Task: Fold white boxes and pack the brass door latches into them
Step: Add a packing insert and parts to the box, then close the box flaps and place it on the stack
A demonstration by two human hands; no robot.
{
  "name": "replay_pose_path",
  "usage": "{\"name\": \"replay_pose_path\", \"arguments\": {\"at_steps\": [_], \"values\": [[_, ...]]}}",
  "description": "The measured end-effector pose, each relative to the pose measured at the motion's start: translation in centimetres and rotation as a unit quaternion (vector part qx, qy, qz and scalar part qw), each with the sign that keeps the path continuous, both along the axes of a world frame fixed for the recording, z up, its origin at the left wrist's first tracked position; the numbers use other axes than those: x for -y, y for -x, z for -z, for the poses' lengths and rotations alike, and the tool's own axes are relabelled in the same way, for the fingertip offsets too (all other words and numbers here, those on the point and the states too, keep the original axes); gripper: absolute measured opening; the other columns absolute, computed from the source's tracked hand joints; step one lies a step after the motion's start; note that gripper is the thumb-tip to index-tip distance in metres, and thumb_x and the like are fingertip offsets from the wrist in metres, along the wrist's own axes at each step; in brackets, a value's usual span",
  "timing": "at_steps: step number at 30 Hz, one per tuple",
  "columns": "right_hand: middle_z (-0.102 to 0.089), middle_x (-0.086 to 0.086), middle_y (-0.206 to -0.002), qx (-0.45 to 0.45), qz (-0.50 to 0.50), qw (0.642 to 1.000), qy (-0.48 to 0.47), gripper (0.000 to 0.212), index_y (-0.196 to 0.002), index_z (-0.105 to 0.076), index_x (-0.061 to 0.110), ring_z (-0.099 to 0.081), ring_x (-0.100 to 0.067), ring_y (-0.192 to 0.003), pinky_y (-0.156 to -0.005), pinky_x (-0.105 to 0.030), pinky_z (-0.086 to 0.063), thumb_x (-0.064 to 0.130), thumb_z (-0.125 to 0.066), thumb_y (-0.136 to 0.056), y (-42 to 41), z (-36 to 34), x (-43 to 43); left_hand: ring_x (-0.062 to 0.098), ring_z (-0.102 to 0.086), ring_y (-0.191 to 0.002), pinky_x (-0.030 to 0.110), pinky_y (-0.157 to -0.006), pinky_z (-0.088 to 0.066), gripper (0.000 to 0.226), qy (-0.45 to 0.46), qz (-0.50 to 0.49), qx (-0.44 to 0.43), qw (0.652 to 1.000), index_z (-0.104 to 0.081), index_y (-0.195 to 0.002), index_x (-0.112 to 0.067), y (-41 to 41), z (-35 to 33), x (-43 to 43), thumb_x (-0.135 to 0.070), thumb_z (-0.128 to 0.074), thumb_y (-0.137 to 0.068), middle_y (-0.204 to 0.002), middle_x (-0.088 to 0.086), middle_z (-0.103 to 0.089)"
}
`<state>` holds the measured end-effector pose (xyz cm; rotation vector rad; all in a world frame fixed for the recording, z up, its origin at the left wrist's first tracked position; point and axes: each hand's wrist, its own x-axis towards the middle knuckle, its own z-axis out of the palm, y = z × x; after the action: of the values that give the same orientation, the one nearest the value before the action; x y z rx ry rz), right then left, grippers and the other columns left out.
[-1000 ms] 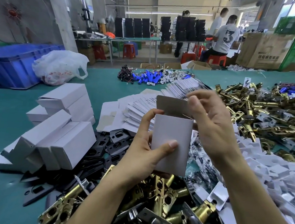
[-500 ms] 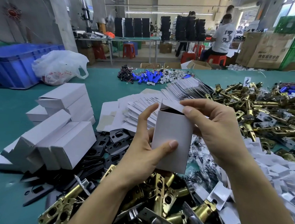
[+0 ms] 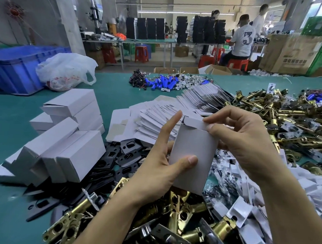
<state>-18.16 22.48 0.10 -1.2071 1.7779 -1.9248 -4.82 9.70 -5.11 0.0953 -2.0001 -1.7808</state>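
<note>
While the white box (image 3: pixel 192 156) stands upright just above the heap of brass latches (image 3: pixel 172 227), the left hand (image 3: pixel 160 171) clasps its body, thumb across the front, steadying it. The right hand (image 3: pixel 247 144) pinches the top flap (image 3: pixel 193 121), apparently bending it over to close that end. Flat blanks (image 3: pixel 153 119) lie fanned behind, within reach. Finished boxes (image 3: pixel 75 155) sit stacked to the left on the green table (image 3: pixel 12 126).

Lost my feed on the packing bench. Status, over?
Left hand grips white box upright. Right hand pinches its top flap. Nothing blocking; brass latches piled below.
</note>
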Motion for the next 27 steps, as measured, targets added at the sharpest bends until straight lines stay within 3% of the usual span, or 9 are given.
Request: {"name": "replay_pose_path", "arguments": {"at_steps": [3, 7, 12, 18, 22, 25, 27], "values": [[-0.07, -0.005, -0.075, -0.059, 0.043, 0.997, -0.001, 0.016, -0.074, -0.066, 0.01, -0.066, -0.013, -0.066, -0.057, -0.031, -0.053, 0.016, -0.08, -0.08, -0.5, 0.0, 0.2, 0.022, -0.073, -0.104, 0.038, -0.088, -0.06, 0.076, -0.006, 0.013, 0.003, 1.0, -0.038, -0.132, -0.074, 0.0, 0.1, -0.1, -0.024, -0.073, -0.087, -0.121, 0.004, -0.07], [-0.07, -0.012, -0.076, -0.057, 0.063, 0.996, 0.013, 0.022, -0.073, -0.064, 0.007, -0.068, -0.021, -0.067, -0.062, -0.052, -0.055, 0.018, -0.082, -0.078, -0.8, -0.2, 0.3, 0.022, -0.073, -0.105, 0.036, -0.087, -0.06, 0.076, -0.005, 0.013, 0.007, 1.0, -0.038, -0.132, -0.073, 0.0, 0.2, -0.2, -0.023, -0.074, -0.086, -0.125, 0.004, -0.068], [-0.068, 0.0, -0.07, -0.08, 0.093, 0.992, 0.011, 0.016, -0.075, -0.067, 0.012, -0.063, -0.01, -0.063, -0.06, -0.026, -0.051, 0.018, -0.082, -0.079, -0.9, -0.1, 0.7, 0.02, -0.073, -0.103, 0.033, -0.084, -0.06, 0.078, 0.005, 0.001, 0.0, 1.0, -0.037, -0.132, -0.074, 0.0, 0.1, -0.2, -0.024, -0.074, -0.085, -0.121, 0.002, -0.07], [-0.07, -0.008, -0.071, -0.094, 0.109, 0.99, 0.012, 0.018, -0.073, -0.067, 0.007, -0.069, -0.026, -0.069, -0.065, -0.038, -0.057, 0.015, -0.083, -0.077, -1.0, 0.0, 0.8, 0.02, -0.074, -0.101, 0.029, -0.081, -0.059, 0.082, -0.008, 0.013, -0.004, 1.0, -0.035, -0.136, -0.072, -0.1, 0.1, -0.2, -0.016, -0.074, -0.089, -0.121, 0.007, -0.07], [-0.071, -0.007, -0.071, -0.104, 0.113, 0.988, -0.005, 0.014, -0.073, -0.069, 0.008, -0.07, -0.027, -0.07, -0.066, -0.045, -0.057, 0.011, -0.081, -0.079, -0.9, 0.0, 0.7, 0.022, -0.073, -0.101, 0.031, -0.083, -0.059, 0.079, -0.011, 0.018, -0.003, 1.0, -0.036, -0.134, -0.074, -0.1, 0.1, -0.2, -0.02, -0.072, -0.09, -0.122, 0.011, -0.068], [-0.072, -0.005, -0.07, -0.105, 0.118, 0.987, 0.002, 0.015, -0.071, -0.069, 0.01, -0.07, -0.023, -0.068, -0.064, -0.04, -0.058, 0.012, -0.082, -0.078, -1.1, 0.1, 1.0, 0.019, -0.074, -0.101, 0.027, -0.082, -0.058, 0.08, -0.011, 0.018, -0.003, 1.0, -0.035, -0.134, -0.074, -0.1, 0.3, -0.1, -0.015, -0.071, -0.093, -0.124, 0.009, -0.068], [-0.071, -0.001, -0.069, -0.103, 0.128, 0.986, 0.011, 0.017, -0.069, -0.068, 0.014, -0.068, -0.015, -0.065, -0.062, -0.029, -0.053, 0.014, -0.083, -0.078, -1.4, 0.2, 1.4, 0.016, -0.073, -0.101, 0.024, -0.081, -0.057, 0.083, -0.009, 0.011, -0.004, 1.0, -0.034, -0.136, -0.073, 0.0, 0.2, -0.1, -0.013, -0.071, -0.093, -0.126, 0.007, -0.068]]}}
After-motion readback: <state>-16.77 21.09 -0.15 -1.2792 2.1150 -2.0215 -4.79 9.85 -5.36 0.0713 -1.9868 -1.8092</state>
